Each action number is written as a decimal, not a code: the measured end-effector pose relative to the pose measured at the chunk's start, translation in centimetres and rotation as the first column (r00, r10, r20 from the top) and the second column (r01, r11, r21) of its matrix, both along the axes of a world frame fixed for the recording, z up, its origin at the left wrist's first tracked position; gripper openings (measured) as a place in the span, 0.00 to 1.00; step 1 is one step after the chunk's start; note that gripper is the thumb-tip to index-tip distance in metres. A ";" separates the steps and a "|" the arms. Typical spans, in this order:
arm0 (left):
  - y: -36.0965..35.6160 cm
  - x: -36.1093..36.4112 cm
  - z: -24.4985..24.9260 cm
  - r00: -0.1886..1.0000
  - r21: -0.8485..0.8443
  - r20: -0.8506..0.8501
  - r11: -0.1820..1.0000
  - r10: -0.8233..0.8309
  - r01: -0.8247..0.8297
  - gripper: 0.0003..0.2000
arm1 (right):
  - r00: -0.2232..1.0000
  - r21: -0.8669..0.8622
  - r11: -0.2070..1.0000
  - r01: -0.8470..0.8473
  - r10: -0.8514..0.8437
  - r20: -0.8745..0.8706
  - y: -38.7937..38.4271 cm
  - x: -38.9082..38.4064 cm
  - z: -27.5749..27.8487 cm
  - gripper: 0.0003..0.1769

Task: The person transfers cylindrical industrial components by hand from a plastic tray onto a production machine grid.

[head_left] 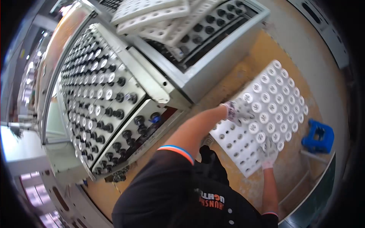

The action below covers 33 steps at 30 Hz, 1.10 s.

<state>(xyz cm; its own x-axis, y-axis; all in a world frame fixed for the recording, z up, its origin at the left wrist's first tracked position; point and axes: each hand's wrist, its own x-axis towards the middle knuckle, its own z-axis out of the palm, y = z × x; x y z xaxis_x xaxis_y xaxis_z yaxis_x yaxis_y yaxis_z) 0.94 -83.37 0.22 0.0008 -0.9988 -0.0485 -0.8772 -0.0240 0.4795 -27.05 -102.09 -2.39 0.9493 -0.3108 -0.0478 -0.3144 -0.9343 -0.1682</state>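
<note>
A white board with rows of holes lies tilted at the right. Round white discs with dark centre marks fill much of it, while several holes in its lower left part are bare. My left hand, in a light patterned glove, is over the board's left edge beside the discs, its fingers stretched out and apart. Near the board's lower right edge, my right hand, also gloved, is at the border between discs and bare holes. Its fingers are blurred, and whether they hold a disc cannot be made out.
On the left stands a machine with rows of black spindles, many carrying white discs. Behind it, white perforated boards are stacked over a grey metal-framed bed with black fittings. A blue stool stands at the right on the worn yellow floor.
</note>
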 end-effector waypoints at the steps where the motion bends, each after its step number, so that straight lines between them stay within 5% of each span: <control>1: -0.1 -0.4 -0.3 1.000 -0.009 0.000 1.000 -0.008 0.008 0.31 | 1.000 -0.003 1.000 -0.003 0.003 -0.013 -0.1 -0.2 -0.6 0.36; 8: 0.4 -1.6 -1.4 0.999 -0.154 -0.026 0.987 0.043 -0.047 0.28 | 0.998 -0.065 0.997 -0.038 0.034 -0.059 -1.0 -0.6 -1.8 0.37; 11: 3.7 -3.0 0.3 0.942 -0.354 -0.198 0.877 0.270 -0.325 0.27 | 0.987 -0.172 0.974 -0.148 0.135 -0.081 -3.2 -1.8 -4.7 0.39; 15: 15.9 -6.3 3.5 0.518 -0.271 -0.546 0.446 0.659 -0.853 0.24 | 0.924 -0.284 0.951 -0.119 0.002 -0.382 -1.8 0.2 -2.0 0.37; 17: 24.3 -8.2 3.2 0.298 -0.256 -0.691 0.163 0.659 -0.953 0.22 | 0.936 -0.300 0.951 -0.076 -0.036 -0.351 -1.7 0.5 -1.8 0.36; 18: 29.2 -9.9 3.9 0.069 -0.114 -0.788 -0.034 0.612 -0.993 0.20 | 0.951 -0.311 0.950 -0.030 -0.069 -0.303 -1.6 0.5 -1.7 0.36; 19: 34.1 -11.7 4.6 -0.146 0.034 -0.860 -0.231 0.489 -0.972 0.17 | 0.966 -0.305 0.952 0.032 -0.107 -0.233 -1.3 0.5 -1.5 0.35; 20: 39.4 -13.2 5.6 -0.254 -0.001 -0.740 -0.379 0.623 -0.925 0.17 | 0.977 -0.294 0.951 0.097 -0.147 -0.153 -1.1 0.5 -1.3 0.35; 22: 49.5 -16.2 3.2 -0.344 -0.119 -0.804 -0.699 0.484 -0.705 0.16 | 0.977 -0.201 0.956 0.212 -0.204 0.060 0.5 1.2 -1.2 0.34; 24: 56.8 -18.2 6.4 -0.327 0.053 -0.929 -0.813 0.173 -0.580 0.19 | 0.945 -0.033 0.973 0.227 -0.213 0.248 2.7 2.7 -1.6 0.34; 26: 60.4 -19.0 7.4 -0.295 -0.144 -0.907 -0.881 0.299 -0.451 0.18 | 0.898 0.168 0.977 0.129 -0.187 0.399 6.1 5.1 -2.9 0.34; 28: 64.3 -18.4 4.8 -0.441 -0.387 -0.623 -0.745 0.646 -0.544 0.21 | 0.871 0.401 0.914 -0.059 -0.149 0.468 11.0 8.1 -3.6 0.34; 29: 65.4 -17.8 4.2 -0.466 -0.452 -0.468 -0.656 0.751 -0.604 0.24 | 0.904 0.639 0.768 -0.039 -0.245 0.350 17.4 10.1 -0.3 0.34; 30: 64.9 -16.9 5.5 -0.517 -0.359 -0.407 -0.653 0.753 -0.667 0.24 | 0.918 0.819 0.574 0.026 -0.338 0.207 23.7 12.1 3.0 0.34; 31: 64.4 -16.1 6.8 -0.556 -0.262 -0.333 -0.641 0.762 -0.722 0.25 | 0.935 0.852 0.520 0.061 -0.328 0.133 26.4 14.2 2.7 0.31; 33: 66.2 -14.3 3.4 -0.564 -0.369 0.087 -0.499 0.821 -0.784 0.25 | 0.973 0.877 0.475 -0.071 -0.160 0.166 34.0 16.2 5.7 0.31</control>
<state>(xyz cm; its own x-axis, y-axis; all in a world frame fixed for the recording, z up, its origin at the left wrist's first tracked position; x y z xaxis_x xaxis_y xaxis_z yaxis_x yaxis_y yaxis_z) -13.38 -17.14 3.66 0.7952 0.5126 0.3239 0.3887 -0.8409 0.3766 -10.86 -68.08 3.35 0.9564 -0.2580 -0.1371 -0.2026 -0.2475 -0.9475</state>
